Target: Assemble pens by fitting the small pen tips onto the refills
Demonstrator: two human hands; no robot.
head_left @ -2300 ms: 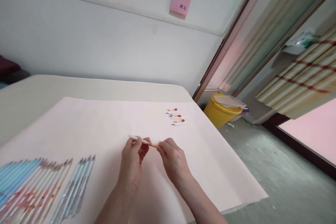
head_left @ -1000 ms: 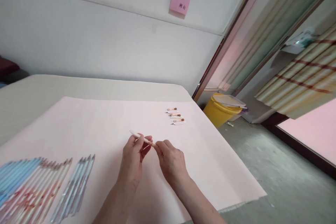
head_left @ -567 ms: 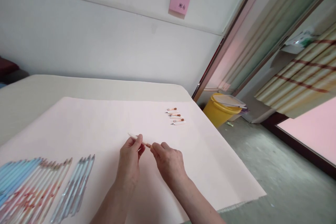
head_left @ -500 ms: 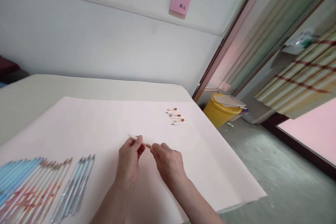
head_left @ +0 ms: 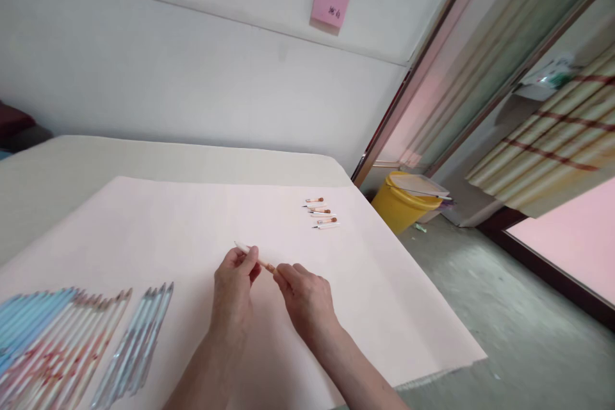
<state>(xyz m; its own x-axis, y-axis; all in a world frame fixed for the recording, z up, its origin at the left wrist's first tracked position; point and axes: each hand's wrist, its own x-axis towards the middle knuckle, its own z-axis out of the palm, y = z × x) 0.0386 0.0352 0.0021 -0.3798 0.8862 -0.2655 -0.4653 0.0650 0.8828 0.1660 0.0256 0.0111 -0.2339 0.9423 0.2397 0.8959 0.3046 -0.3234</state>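
Note:
A slim pen [head_left: 266, 264], white at its tip end and peach-brown farther back, is held between my hands above the pink-white sheet. The fingers of my left hand [head_left: 235, 278] pinch it near the white end, which points up and left. My right hand [head_left: 307, 291] is closed around the opposite end, and its fingers hide that part. Beyond my hands lie small pen parts: short peach-and-brown pieces [head_left: 327, 221] and thin white refills with dark tips [head_left: 328, 227].
At the left lie rows of pens: blue ones [head_left: 41, 314], white ones with red patterns [head_left: 72, 346] and grey-blue ones [head_left: 139, 339]. The sheet [head_left: 192, 218] covers much of the table. A yellow bin [head_left: 396, 208] stands on the floor past its right edge, and a wall is behind.
Both hands have shifted slightly left with the pen still between them. The pen parts and the pen rows have not moved.

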